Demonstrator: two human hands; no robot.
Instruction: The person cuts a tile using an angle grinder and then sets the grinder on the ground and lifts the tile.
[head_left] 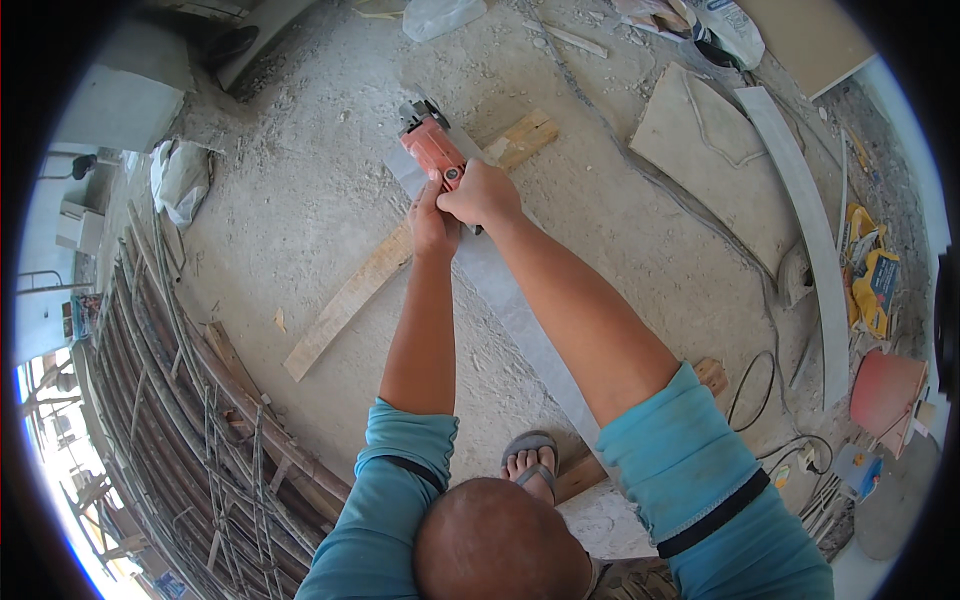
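Grinder in hands over strip, strip across plank, poles left, bucket far right

gritty floor, piled poles and a red angle grinder show a building site.

I see a red angle grinder, teal sleeves (each banded black) and, right of frame, a yellow-and-blue bag.

Teal sleeves, black bands, grey thonged sandal.
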